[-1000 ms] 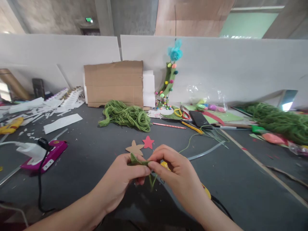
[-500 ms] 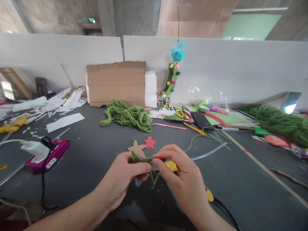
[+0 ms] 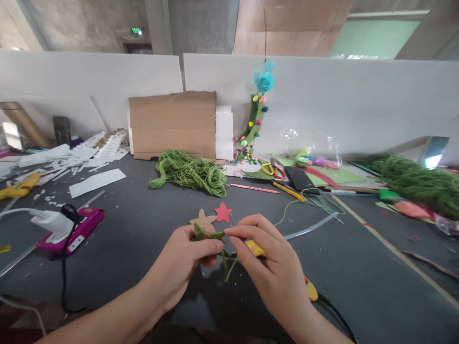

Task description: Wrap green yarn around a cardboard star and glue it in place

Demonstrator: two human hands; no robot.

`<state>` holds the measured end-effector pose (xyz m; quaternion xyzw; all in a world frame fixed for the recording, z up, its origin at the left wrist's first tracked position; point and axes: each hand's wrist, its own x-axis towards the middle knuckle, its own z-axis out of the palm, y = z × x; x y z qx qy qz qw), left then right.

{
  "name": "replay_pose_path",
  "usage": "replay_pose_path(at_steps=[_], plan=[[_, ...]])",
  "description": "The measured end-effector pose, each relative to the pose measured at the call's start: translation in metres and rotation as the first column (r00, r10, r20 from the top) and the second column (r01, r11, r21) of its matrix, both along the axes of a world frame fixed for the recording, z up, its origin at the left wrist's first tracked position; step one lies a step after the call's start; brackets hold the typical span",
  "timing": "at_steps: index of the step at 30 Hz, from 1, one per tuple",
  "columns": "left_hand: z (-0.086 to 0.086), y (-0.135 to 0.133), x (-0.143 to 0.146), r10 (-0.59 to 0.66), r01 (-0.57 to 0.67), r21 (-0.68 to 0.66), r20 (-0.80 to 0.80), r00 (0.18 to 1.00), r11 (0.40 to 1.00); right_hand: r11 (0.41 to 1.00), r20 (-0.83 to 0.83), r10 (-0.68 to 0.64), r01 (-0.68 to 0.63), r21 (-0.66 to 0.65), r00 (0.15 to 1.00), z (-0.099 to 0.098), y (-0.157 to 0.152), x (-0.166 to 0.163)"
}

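Observation:
A small pointed piece wrapped in green yarn [image 3: 210, 234] is pinched between the thumb and fingers of my left hand [image 3: 191, 253]. My right hand [image 3: 270, 260] has its fingertips at the right tip of that piece; whether they grip the tip or a strand is too small to tell. A loop of green yarn [image 3: 229, 271] hangs below the fingers. Partly hidden behind my right hand lies a yellow tool [image 3: 255, 248] with a black cord. Just beyond my left hand, a brown cardboard star [image 3: 203, 217] and a red star [image 3: 223, 212] lie on the table.
A green yarn bundle [image 3: 190, 172] lies before a cardboard sheet [image 3: 172, 125]. Scissors [image 3: 274, 171], a striped pencil [image 3: 254, 188] and a yellow cutter [image 3: 289, 191] are farther back. On the left are a purple power strip [image 3: 81, 231] and paper scraps; more yarn [image 3: 423, 181] is right.
My right fingertips have shifted slightly left along the green piece, and the hanging yarn loop has moved a little. My left hand keeps its hold.

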<state>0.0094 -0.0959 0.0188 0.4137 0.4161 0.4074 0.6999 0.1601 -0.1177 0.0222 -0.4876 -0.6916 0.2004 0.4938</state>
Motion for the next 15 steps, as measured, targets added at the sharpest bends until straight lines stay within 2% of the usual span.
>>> replay_pose_path(at_steps=[4, 8, 10, 13, 14, 15], plan=[[0.0, 0.001, 0.0, 0.006, -0.006, 0.02, 0.017, 1.0, 1.0, 0.977, -0.166, -0.033, -0.003, -0.214, 0.986, 0.0, 0.004, 0.002], [-0.001, 0.004, -0.001, 0.052, -0.054, 0.038, 0.051, 0.997, 0.998, 0.927, -0.188, 0.01, -0.08, -0.367, 0.982, -0.003, 0.004, -0.003], [-0.002, 0.007, 0.0, 0.078, -0.08, 0.032, 0.066, 0.995, 0.996, 0.88, -0.302, 0.055, -0.189, -0.435, 0.952, -0.007, 0.002, -0.011], [-0.004, 0.009, 0.002, 0.122, -0.123, 0.017, 0.073, 0.99, 0.992, 0.766, -0.5, 0.064, -0.364, -0.53, 0.864, -0.014, -0.002, -0.021], [-0.004, 0.01, 0.002, 0.141, -0.143, 0.018, 0.071, 0.987, 0.99, 0.76, -0.492, 0.053, -0.354, -0.545, 0.869, -0.016, -0.002, -0.023], [-0.005, 0.011, 0.002, 0.158, -0.16, 0.02, 0.074, 0.985, 0.987, 0.783, -0.436, 0.043, -0.301, -0.544, 0.899, -0.017, -0.002, -0.024]])
